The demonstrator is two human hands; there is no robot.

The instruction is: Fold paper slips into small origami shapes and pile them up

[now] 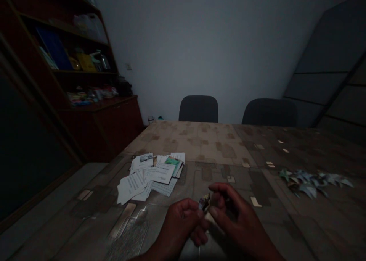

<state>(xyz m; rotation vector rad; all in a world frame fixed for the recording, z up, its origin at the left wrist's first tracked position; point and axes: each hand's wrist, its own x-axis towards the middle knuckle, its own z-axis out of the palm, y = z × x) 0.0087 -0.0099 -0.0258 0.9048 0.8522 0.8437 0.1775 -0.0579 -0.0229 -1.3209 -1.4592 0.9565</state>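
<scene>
Close to me over the table, a small piece of folded paper (204, 203), printed in dark, white and yellowish tones, is between my hands. My left hand (183, 221) pinches its lower left side with thumb and fingers. From the right, my right hand (233, 211) closes curled fingers and thumb around its other edge. Dim light hides the paper's exact folds. Ahead to the left lies a loose pile of printed paper sheets (133, 184), one of them green. Several folded paper pieces (310, 182) with pointed tips lie in a cluster at the right.
A patterned cloth covers the long table (200, 139). Two dark chairs (198, 108) stand at its far side, before a plain wall. On the left, a wooden cabinet (114, 116) with shelves holds various goods. A glass (150, 119) shows near the table's far left corner.
</scene>
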